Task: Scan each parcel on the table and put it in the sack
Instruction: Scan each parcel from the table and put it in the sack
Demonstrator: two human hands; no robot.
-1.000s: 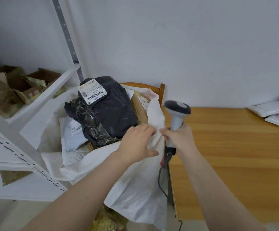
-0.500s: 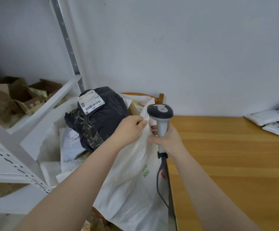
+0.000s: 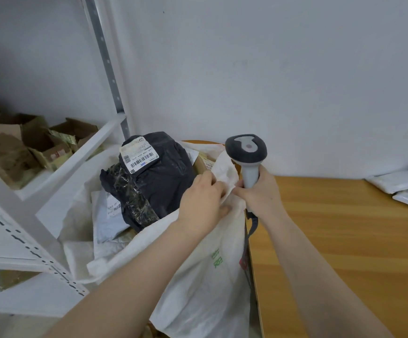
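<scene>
White woven plastic sack (image 3: 198,276), green print on its side, stands open against the bench's left edge, directly under both hands.

Left hand (image 3: 201,201): fingers curled, pinching the sack's raised rim.

Right hand (image 3: 256,193): just right of the left hand, almost touching it. It is wrapped round the handle of a grey handheld barcode scanner (image 3: 245,152), whose head stands upright above the knuckles. Its foremost fingers meet the same rim; cannot tell whether they pinch it. The scanner's dark cable (image 3: 251,228) hangs below the right wrist.

Inside the sack, just beyond the left hand, is a black plastic-wrapped parcel (image 3: 159,186). It is taped, with a white barcode label on top, and lies on a pale grey mailer bag (image 3: 108,215).

Right of the right hand is the light wooden bench (image 3: 344,252). At its far end, well apart from the hand, two white padded mailers (image 3: 398,182) lie flat.

Left of the left hand, a white metal shelf rack (image 3: 52,189) carries torn brown cardboard boxes (image 3: 27,147).

A plain white wall (image 3: 246,69) stands behind everything.
</scene>
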